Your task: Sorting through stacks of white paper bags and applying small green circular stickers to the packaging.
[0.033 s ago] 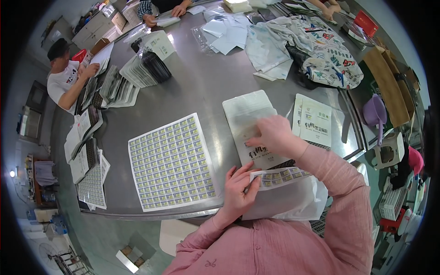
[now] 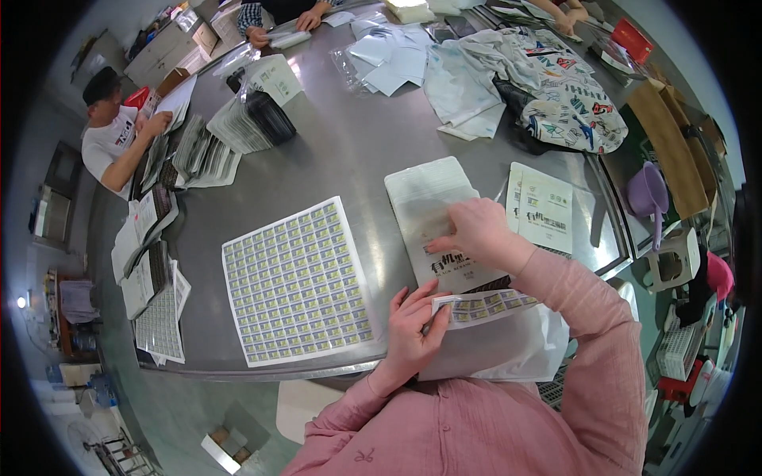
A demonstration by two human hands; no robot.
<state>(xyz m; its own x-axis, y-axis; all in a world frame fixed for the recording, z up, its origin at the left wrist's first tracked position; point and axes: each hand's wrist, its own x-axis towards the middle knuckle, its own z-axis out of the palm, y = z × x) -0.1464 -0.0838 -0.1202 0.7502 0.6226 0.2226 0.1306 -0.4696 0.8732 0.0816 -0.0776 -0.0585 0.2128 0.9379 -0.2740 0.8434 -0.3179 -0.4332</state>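
Observation:
My left hand (image 2: 413, 329) grips a strip of small yellow-and-blue stickers (image 2: 488, 305) below a stack of pale printed pouches (image 2: 429, 178). On the top pouch rests my right hand (image 2: 484, 234), its thumb apart from the bent fingers and touching the printed front. To the right lie two more printed pouches (image 2: 548, 210). A large sheet of matching stickers (image 2: 294, 285) lies flat to my left. Under the strip is a white sheet (image 2: 524, 345) at the table's near edge.
The steel table (image 2: 333, 151) bears pouch stacks (image 2: 246, 123), paper piles (image 2: 389, 55) and patterned cloth (image 2: 571, 95). A capped co-worker (image 2: 111, 147) sits left; others' hands (image 2: 309, 16) work across. A purple scoop (image 2: 643, 194) and cardboard (image 2: 667, 143) are at right.

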